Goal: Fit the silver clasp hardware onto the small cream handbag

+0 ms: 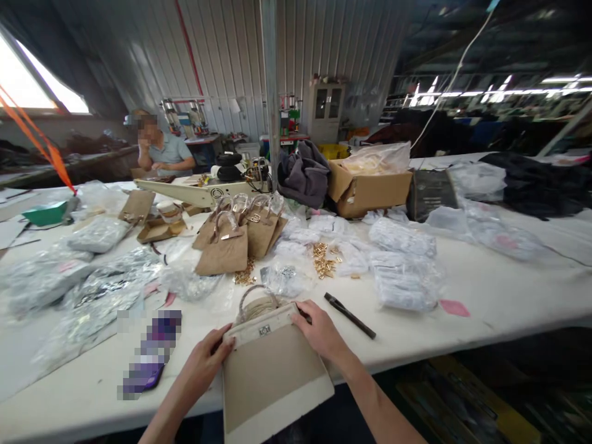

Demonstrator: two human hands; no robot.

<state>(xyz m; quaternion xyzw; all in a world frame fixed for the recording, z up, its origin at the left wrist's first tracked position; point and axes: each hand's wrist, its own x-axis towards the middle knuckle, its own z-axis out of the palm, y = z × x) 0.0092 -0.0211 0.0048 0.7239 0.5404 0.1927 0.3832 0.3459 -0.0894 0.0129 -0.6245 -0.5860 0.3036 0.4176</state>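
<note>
A beige handbag panel (277, 370) with a metal clasp plate (264, 330) near its top edge hangs partly over the table's front edge. My left hand (213, 350) pinches its upper left corner, and my right hand (319, 327) grips the upper right corner. Behind the panel's top edge rises a curved bag handle (254, 295). To the right of my right hand lies a dark, narrow tool (350, 316), its kind unclear. Beyond the panel, several brown handbag pieces with handles (224, 253) stand in a cluster beside small gold-coloured metal parts (324, 261).
On the left lie a purple phone (150, 364), partly blurred, and plastic bags of metal parts (115, 280). White wrapped packs (404, 277) and a cardboard box (372, 191) are at right. A metal post (271, 92) rises behind the table. A person (164, 151) sits at the far left.
</note>
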